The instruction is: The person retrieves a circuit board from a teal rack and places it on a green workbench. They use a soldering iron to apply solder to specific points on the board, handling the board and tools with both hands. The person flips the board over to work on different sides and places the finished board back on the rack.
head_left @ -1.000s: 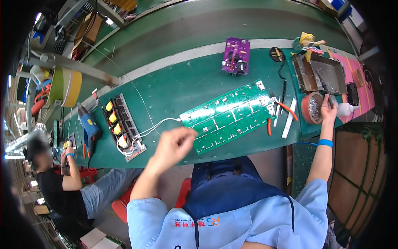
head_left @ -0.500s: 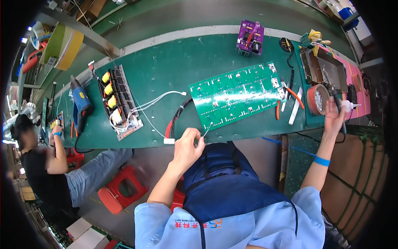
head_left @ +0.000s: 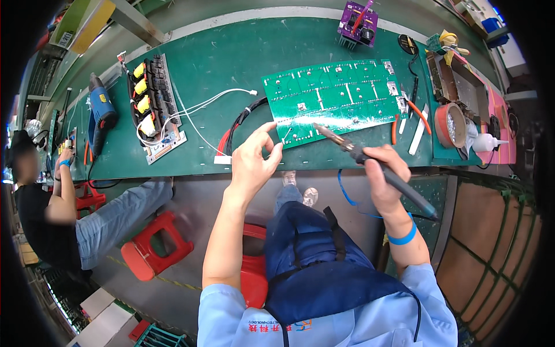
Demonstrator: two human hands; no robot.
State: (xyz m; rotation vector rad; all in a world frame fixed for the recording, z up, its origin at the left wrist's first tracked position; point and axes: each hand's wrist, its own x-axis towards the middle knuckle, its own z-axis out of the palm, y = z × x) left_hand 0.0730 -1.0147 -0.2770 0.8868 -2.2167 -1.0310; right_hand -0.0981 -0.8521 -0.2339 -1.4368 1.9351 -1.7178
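My right hand [head_left: 386,176] grips a soldering iron [head_left: 413,196] by its dark handle, and the iron slants left over the large green circuit board [head_left: 341,98]. Its tip is above the near part of the board; whether it touches cannot be made out. My left hand [head_left: 254,159] is at the board's near left corner, thumb and index finger apart by its left edge. A short white wire [head_left: 287,134] sticks up from the board close to those fingers. Beside them lies a black and red cable bundle [head_left: 234,130] with a white connector [head_left: 222,159].
Left of the board are a module with yellow coils [head_left: 151,104] and a blue heat gun [head_left: 103,110]. A purple circuit board [head_left: 357,24] stands at the back. Orange-handled pliers [head_left: 420,115], a tape roll [head_left: 448,124] and a white bottle [head_left: 488,143] lie right. Another person [head_left: 46,202] sits left.
My right hand has come from the far right to the board, now with the soldering iron. My left hand's thumb and index finger have parted, leaving the white wire standing. The view has shifted.
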